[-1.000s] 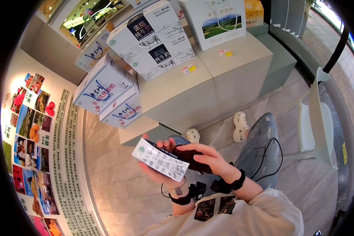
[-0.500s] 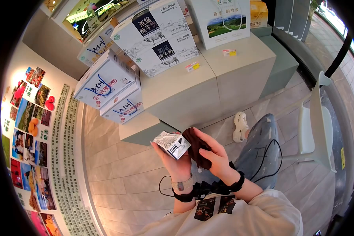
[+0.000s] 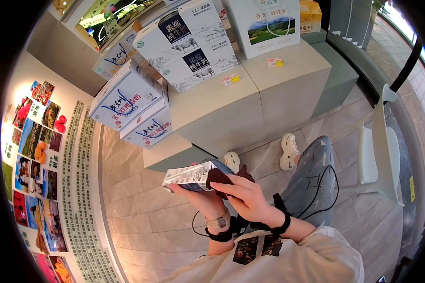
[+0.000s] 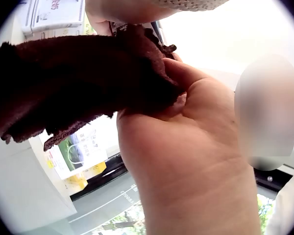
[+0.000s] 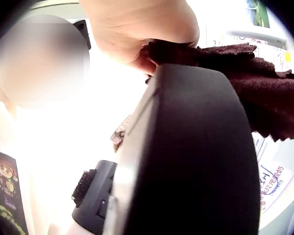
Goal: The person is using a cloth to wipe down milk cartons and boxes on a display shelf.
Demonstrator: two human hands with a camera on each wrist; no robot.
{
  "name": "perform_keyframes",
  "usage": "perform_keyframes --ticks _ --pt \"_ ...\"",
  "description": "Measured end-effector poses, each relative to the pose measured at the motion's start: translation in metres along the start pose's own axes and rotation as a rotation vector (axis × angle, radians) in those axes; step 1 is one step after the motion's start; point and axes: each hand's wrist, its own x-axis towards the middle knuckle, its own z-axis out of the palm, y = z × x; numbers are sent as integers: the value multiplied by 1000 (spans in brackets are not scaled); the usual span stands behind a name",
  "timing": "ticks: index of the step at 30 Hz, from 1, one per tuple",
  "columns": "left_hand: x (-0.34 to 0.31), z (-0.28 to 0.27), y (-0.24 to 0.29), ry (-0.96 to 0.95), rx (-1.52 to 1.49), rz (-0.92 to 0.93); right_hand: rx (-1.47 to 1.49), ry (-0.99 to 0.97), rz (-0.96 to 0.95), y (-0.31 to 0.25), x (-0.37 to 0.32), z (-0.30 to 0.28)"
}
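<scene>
A white milk carton [image 3: 188,175] with grey drawings lies tilted across my left hand [image 3: 207,203], whose fingers and thumb grip it from below. My right hand [image 3: 251,199] holds a dark brown cloth [image 3: 215,178] against the carton's right end. In the left wrist view the bunched cloth [image 4: 88,73] hangs from the right hand [image 4: 191,147], its ragged edge loose. The cloth [image 5: 269,93] also shows in the right wrist view, behind a black wrist device [image 5: 201,147]. Part of the carton is hidden by cloth and fingers.
Ahead stands a beige display counter [image 3: 217,115] bearing large milk boxes [image 3: 186,47] and a white gift bag [image 3: 264,28]. Rose yogurt boxes [image 3: 127,96] are stacked at its left end. A pale plastic chair [image 3: 380,155] stands at right. A thin black cable [image 3: 336,181] loops over the knee.
The carton swung from flat to end-on, then turned sideways again and moved left. The right hand brought the cloth across onto the carton's end. The head view shifted slightly.
</scene>
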Motion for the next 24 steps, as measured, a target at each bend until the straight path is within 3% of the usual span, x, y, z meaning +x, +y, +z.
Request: perform_keyframes --ticks 1,4,5,7,10,16,19,24 --pt "-2 2 2 61 37 42 72 -25 68 -1 -1 -1" --pt "-1 -2 3 -10 5 125 369 67 143 9 -5 2" --pt "-1 -3 2 -34 7 158 517 53 281 11 -6 0" --pt "-6 0 1 -71 4 177 567 136 274 13 -3 1" --pt "-11 0 0 -174 -11 208 605 111 321 14 0 -1" --pt "-16 3 3 -464 318 315 656 110 316 18 1 5" --pt "-19 6 7 -536 292 235 462 104 327 29 -3 5" --pt "-18 1 10 -653 307 234 724 166 399 32 -6 3"
